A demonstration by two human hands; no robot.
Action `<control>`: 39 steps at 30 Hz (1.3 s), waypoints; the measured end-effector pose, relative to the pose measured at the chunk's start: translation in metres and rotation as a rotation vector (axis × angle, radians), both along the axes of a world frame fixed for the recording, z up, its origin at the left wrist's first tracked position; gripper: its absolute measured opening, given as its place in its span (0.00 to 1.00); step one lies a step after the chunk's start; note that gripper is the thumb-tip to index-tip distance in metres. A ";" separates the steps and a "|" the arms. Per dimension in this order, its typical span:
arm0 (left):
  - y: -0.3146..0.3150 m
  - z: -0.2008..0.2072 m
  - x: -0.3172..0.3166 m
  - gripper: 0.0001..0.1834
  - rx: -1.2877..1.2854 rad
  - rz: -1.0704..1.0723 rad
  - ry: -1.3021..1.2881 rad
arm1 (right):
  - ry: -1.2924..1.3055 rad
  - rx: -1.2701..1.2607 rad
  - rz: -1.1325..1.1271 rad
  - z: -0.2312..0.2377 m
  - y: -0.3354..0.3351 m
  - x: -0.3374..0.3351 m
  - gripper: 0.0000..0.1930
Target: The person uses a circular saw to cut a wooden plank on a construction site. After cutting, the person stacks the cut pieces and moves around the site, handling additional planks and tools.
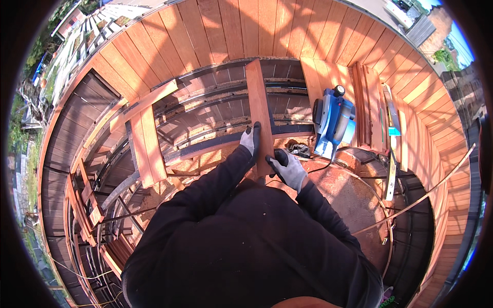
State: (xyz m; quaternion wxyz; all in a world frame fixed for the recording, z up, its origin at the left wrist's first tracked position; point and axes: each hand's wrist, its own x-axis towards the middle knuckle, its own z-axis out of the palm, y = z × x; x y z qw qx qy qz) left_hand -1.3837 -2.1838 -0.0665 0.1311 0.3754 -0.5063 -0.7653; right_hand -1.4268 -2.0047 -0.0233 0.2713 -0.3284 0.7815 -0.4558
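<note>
The gloved left hand (251, 139) presses flat on a long wooden board (258, 102) running straight away from it. Just beside it, the right hand (288, 168) wraps shut around a black tool handle (280, 155) at the board's near end.

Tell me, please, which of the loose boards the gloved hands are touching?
The upright board in the middle: the left hand rests on it and the right hand grips a dark tool beside it. The board to its left lies untouched.
</note>
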 end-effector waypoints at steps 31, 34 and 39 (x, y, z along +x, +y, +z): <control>-0.112 -0.067 -0.052 0.43 0.078 -0.190 -0.033 | 0.501 0.084 -0.780 0.037 0.042 -0.164 0.35; -0.099 -0.066 -0.061 0.44 0.170 -0.165 0.016 | 0.561 -0.008 -0.813 -0.002 0.060 -0.190 0.25; -0.099 -0.088 -0.072 0.38 0.078 -0.129 -0.003 | 0.563 -0.084 -0.699 -0.005 0.062 -0.222 0.20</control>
